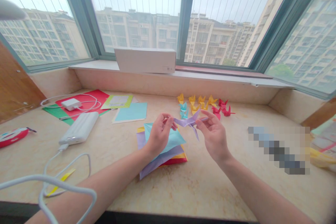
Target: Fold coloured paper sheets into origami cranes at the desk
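Note:
A partly folded purple paper crane (187,121) hangs in the air between my two hands. My left hand (161,131) pinches its left tip between thumb and fingers. On the other side, my right hand (213,131) grips the right part, thumb against fingers. One narrow purple point sticks down below the body. Beneath my left hand lies a stack of folded paper sheets (168,143) in light blue, purple, yellow and red. Beyond the hands stand small finished cranes: several yellow cranes (202,101), light blue cranes (183,110) and red cranes (223,106).
To the left lie a white power bank (80,127) with looping cable (72,189), a white charger (71,104) and red paper (98,98). Blue square paper (131,112) sits behind the stack. A white box (145,61) stands on the sill. A blurred-out object (278,150) is at right.

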`<move>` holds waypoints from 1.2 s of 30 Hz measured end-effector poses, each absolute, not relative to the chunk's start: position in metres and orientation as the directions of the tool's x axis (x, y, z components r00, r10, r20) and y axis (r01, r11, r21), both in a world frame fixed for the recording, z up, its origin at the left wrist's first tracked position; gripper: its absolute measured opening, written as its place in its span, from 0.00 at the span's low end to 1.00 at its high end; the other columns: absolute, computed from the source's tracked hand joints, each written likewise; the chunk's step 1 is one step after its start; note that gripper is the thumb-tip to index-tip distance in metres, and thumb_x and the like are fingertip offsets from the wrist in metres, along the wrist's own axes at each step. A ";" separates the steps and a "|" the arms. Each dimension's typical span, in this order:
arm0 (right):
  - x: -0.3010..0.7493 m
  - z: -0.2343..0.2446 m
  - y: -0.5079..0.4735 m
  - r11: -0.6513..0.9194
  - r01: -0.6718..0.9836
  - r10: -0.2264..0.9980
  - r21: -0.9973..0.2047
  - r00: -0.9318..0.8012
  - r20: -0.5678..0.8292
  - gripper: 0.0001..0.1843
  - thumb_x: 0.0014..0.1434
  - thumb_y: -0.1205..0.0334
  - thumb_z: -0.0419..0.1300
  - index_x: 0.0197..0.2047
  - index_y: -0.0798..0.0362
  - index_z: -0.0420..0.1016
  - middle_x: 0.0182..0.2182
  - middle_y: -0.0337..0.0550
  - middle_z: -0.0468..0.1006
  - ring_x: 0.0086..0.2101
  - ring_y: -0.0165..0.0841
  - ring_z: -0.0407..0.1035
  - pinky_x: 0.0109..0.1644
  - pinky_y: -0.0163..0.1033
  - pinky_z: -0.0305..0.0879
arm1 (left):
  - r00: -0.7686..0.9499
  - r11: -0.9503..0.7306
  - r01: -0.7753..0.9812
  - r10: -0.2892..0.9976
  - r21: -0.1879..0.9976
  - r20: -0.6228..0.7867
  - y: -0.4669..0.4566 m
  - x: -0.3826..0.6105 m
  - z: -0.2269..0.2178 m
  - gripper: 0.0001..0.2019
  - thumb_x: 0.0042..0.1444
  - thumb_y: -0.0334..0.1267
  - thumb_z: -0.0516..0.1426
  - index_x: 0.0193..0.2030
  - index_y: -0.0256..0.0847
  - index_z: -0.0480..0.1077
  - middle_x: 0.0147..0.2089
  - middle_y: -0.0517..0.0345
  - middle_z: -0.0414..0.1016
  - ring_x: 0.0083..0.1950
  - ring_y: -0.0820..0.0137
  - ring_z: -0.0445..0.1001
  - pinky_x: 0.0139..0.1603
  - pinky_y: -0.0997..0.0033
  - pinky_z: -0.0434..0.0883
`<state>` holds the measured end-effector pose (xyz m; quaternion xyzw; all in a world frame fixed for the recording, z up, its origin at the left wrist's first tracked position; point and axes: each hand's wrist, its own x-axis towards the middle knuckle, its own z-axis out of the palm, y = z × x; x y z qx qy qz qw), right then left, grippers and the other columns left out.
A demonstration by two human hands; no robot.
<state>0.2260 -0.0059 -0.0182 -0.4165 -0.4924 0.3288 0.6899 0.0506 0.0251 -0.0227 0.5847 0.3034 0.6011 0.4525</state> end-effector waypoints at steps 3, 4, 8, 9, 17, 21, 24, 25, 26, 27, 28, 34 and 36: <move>0.228 -0.018 -0.005 0.433 -0.047 0.853 -0.900 0.344 0.392 0.14 0.54 0.56 0.69 0.42 0.50 0.75 0.34 0.41 0.80 0.34 0.34 0.75 0.44 0.44 0.72 | 0.111 -0.355 -0.282 0.911 0.892 0.398 0.027 0.052 -0.023 0.14 0.62 0.49 0.58 0.39 0.40 0.63 0.27 0.62 0.74 0.29 0.71 0.74 0.36 0.68 0.73; 0.229 -0.018 -0.004 0.434 -0.043 0.850 -0.900 0.350 0.393 0.13 0.54 0.56 0.69 0.41 0.51 0.75 0.33 0.41 0.80 0.34 0.34 0.75 0.44 0.44 0.72 | 0.122 -0.345 -0.284 0.913 0.895 0.390 0.027 0.051 -0.023 0.13 0.62 0.48 0.57 0.39 0.40 0.63 0.27 0.62 0.74 0.29 0.71 0.75 0.37 0.67 0.73; 0.232 -0.022 -0.002 0.460 0.047 0.835 -0.887 0.315 0.450 0.14 0.56 0.55 0.68 0.43 0.50 0.75 0.32 0.41 0.79 0.34 0.34 0.74 0.41 0.43 0.71 | 0.122 -0.501 -0.016 0.858 0.865 0.499 0.027 0.046 -0.021 0.08 0.62 0.42 0.56 0.41 0.39 0.68 0.40 0.52 0.77 0.41 0.66 0.77 0.41 0.64 0.75; 0.232 -0.024 -0.002 0.476 0.096 0.829 -0.874 0.284 0.482 0.14 0.56 0.56 0.68 0.44 0.50 0.75 0.33 0.41 0.79 0.34 0.34 0.74 0.41 0.43 0.71 | 0.142 -0.581 0.094 0.812 0.809 0.567 0.026 0.043 -0.020 0.07 0.61 0.39 0.57 0.42 0.39 0.70 0.45 0.49 0.76 0.46 0.64 0.76 0.45 0.63 0.74; 0.229 -0.029 -0.013 0.602 0.412 0.771 -0.684 -0.077 0.632 0.14 0.61 0.61 0.64 0.51 0.47 0.76 0.36 0.41 0.83 0.36 0.35 0.76 0.45 0.43 0.71 | 0.530 -0.773 0.295 0.622 0.562 0.577 0.013 0.042 -0.013 0.14 0.61 0.37 0.56 0.53 0.40 0.69 0.44 0.52 0.80 0.44 0.64 0.77 0.48 0.65 0.71; 0.230 -0.034 -0.012 0.642 0.416 0.723 -0.645 -0.047 0.689 0.12 0.60 0.62 0.66 0.48 0.47 0.77 0.36 0.40 0.83 0.35 0.35 0.76 0.44 0.41 0.72 | 0.607 -0.791 0.237 0.574 0.564 0.550 0.014 0.044 -0.012 0.11 0.60 0.33 0.56 0.49 0.39 0.72 0.44 0.53 0.80 0.43 0.65 0.77 0.47 0.68 0.71; 0.231 -0.036 -0.011 0.659 0.390 0.704 -0.643 -0.018 0.710 0.10 0.59 0.63 0.66 0.45 0.47 0.78 0.35 0.39 0.83 0.34 0.34 0.75 0.42 0.40 0.72 | 0.604 -0.782 0.228 0.581 0.581 0.545 0.016 0.044 -0.012 0.10 0.62 0.33 0.55 0.48 0.41 0.74 0.44 0.53 0.80 0.44 0.65 0.77 0.49 0.68 0.71; 0.231 -0.036 -0.011 0.666 0.383 0.698 -0.640 -0.017 0.716 0.09 0.59 0.63 0.66 0.44 0.47 0.78 0.35 0.39 0.83 0.34 0.33 0.75 0.42 0.39 0.71 | 0.602 -0.778 0.229 0.585 0.585 0.543 0.016 0.044 -0.012 0.11 0.62 0.33 0.54 0.48 0.41 0.75 0.45 0.53 0.80 0.45 0.65 0.77 0.49 0.68 0.70; 0.231 -0.035 -0.012 0.673 0.379 0.692 -0.636 -0.018 0.722 0.08 0.59 0.64 0.66 0.43 0.47 0.78 0.35 0.39 0.83 0.34 0.33 0.75 0.41 0.39 0.71 | 0.601 -0.775 0.232 0.590 0.589 0.539 0.017 0.043 -0.013 0.11 0.63 0.33 0.54 0.49 0.41 0.75 0.45 0.53 0.80 0.46 0.65 0.77 0.49 0.67 0.70; 0.231 -0.035 -0.012 0.677 0.377 0.687 -0.632 -0.016 0.727 0.07 0.59 0.64 0.66 0.42 0.47 0.78 0.35 0.38 0.83 0.34 0.33 0.74 0.41 0.39 0.71 | 0.601 -0.772 0.234 0.593 0.591 0.536 0.017 0.043 -0.013 0.12 0.63 0.33 0.54 0.49 0.42 0.75 0.46 0.53 0.80 0.46 0.64 0.77 0.50 0.67 0.70; 0.230 -0.034 -0.013 0.679 0.374 0.684 -0.632 -0.010 0.729 0.07 0.59 0.65 0.66 0.41 0.47 0.78 0.35 0.38 0.82 0.34 0.33 0.74 0.41 0.39 0.70 | 0.603 -0.770 0.236 0.595 0.593 0.532 0.017 0.043 -0.013 0.12 0.63 0.33 0.54 0.49 0.42 0.75 0.46 0.52 0.80 0.47 0.64 0.77 0.50 0.67 0.70; 0.229 -0.035 -0.010 0.641 0.273 0.717 -0.717 0.121 0.687 0.05 0.58 0.62 0.68 0.39 0.47 0.79 0.33 0.40 0.81 0.35 0.34 0.73 0.41 0.41 0.69 | 0.610 -0.772 0.193 0.577 0.605 0.543 0.017 0.043 -0.011 0.12 0.65 0.34 0.52 0.48 0.41 0.76 0.44 0.51 0.79 0.46 0.64 0.75 0.50 0.67 0.69; 0.228 -0.034 -0.010 0.620 0.196 0.744 -0.760 0.159 0.649 0.06 0.57 0.61 0.68 0.39 0.48 0.79 0.33 0.40 0.81 0.35 0.34 0.73 0.42 0.41 0.70 | 0.605 -0.769 0.177 0.577 0.614 0.548 0.018 0.042 -0.011 0.12 0.65 0.35 0.52 0.47 0.40 0.76 0.43 0.51 0.79 0.45 0.64 0.75 0.49 0.68 0.69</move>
